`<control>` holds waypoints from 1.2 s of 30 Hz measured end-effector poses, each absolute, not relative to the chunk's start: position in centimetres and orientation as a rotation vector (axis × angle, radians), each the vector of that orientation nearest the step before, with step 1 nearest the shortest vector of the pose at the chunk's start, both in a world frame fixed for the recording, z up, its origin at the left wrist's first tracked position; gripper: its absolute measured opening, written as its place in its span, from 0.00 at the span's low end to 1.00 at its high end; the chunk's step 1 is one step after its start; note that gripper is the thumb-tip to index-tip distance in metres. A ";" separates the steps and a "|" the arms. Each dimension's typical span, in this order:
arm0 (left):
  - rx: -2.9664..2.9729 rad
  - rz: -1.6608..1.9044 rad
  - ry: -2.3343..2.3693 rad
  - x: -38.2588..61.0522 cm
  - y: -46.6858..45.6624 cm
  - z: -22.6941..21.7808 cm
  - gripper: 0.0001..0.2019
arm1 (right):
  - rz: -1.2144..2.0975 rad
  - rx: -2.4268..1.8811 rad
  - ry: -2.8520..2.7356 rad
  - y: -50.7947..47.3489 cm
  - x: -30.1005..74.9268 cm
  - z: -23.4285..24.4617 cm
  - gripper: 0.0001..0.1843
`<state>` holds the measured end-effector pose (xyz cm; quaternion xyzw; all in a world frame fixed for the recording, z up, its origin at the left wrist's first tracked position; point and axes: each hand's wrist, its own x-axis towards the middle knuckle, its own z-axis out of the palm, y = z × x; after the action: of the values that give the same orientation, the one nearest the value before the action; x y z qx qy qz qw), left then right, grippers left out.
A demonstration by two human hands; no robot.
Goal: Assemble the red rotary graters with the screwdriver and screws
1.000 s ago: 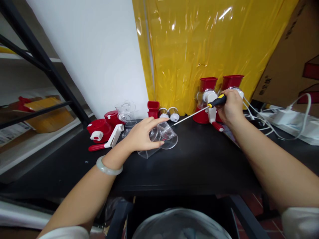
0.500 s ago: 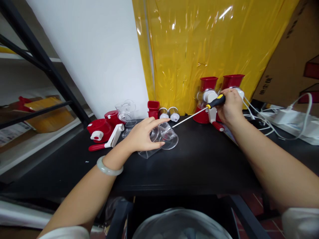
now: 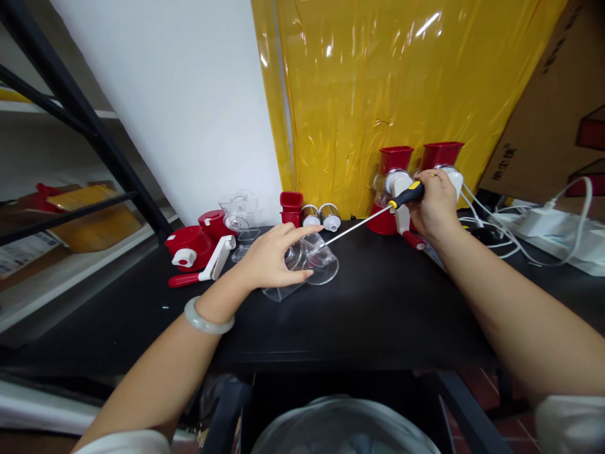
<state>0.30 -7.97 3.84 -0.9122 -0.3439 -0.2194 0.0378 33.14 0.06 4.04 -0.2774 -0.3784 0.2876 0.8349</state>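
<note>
Black tabletop point(image 3: 378, 315) up against a white wall and a shiny yellow plastic sheet point(image 3: 387, 94), with a cardboard box point(image 3: 558, 113) leaning in on the right and a metal shelf point(image 3: 70, 221) off to the left.

Centre of the tabletop: the clear plastic housing point(image 3: 321, 265) lies on its side, open flared mouth facing right. The left hand point(image 3: 269, 258) is clamped over its top, fingers curled round it, pinning it down. The right hand point(image 3: 437, 202) is closed round the black-and-yellow handle of a screwdriver point(image 3: 373, 215), and the long steel shaft slants down so that its tip sits at or just inside the housing's mouth.

That housing looks light, rigid and thin-walled. It is smooth enough to skid on the tabletop and brittle enough to crack under a jab. The safest grip is the one shown, across the rounded body with the flat base braced on the surface. The screwdriver is stiff, with a grippy handle.

As for containers, the housing looks empty apart from the blade tip. Two red grinders point(image 3: 394, 189) stand at the back with open-topped hoppers, and their contents are not visible. Two small metal drums point(image 3: 321, 215), loose red parts point(image 3: 193, 249) and spare clear pieces point(image 3: 239, 208) sit further left. White cables point(image 3: 543, 224) trail on the right.
</note>
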 end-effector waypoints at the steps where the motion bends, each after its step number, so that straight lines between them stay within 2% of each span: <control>1: -2.798 -0.675 -1.054 0.3 -8.0 3.8 0.39 | 0.608 -0.582 -0.803 0.1 33.2 4.0 0.03; 9: -2.803 -0.649 -1.048 0.3 -7.9 3.7 0.38 | 0.647 -0.578 -0.824 0.0 33.4 3.5 0.12; 16: -2.817 -0.635 -1.048 0.4 -7.9 3.5 0.37 | 0.628 -0.610 -0.887 -0.1 33.3 3.5 0.15; 20: -2.828 -0.663 -1.036 0.3 -7.7 3.4 0.38 | 0.696 -0.548 -0.849 0.0 33.4 3.3 0.22; 28: -2.858 -0.789 -1.021 -0.6 -7.0 3.3 0.39 | 0.786 -0.527 -0.871 0.6 33.7 2.4 0.13; 36: -2.870 -0.860 -1.013 -1.2 -6.0 3.4 0.38 | 0.702 -0.619 -0.963 1.7 33.5 1.5 0.13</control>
<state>-1.21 -6.04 3.40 -0.9073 -0.3204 -0.2720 -0.0106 33.51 1.67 1.55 -0.2868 -0.4460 0.3254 0.7829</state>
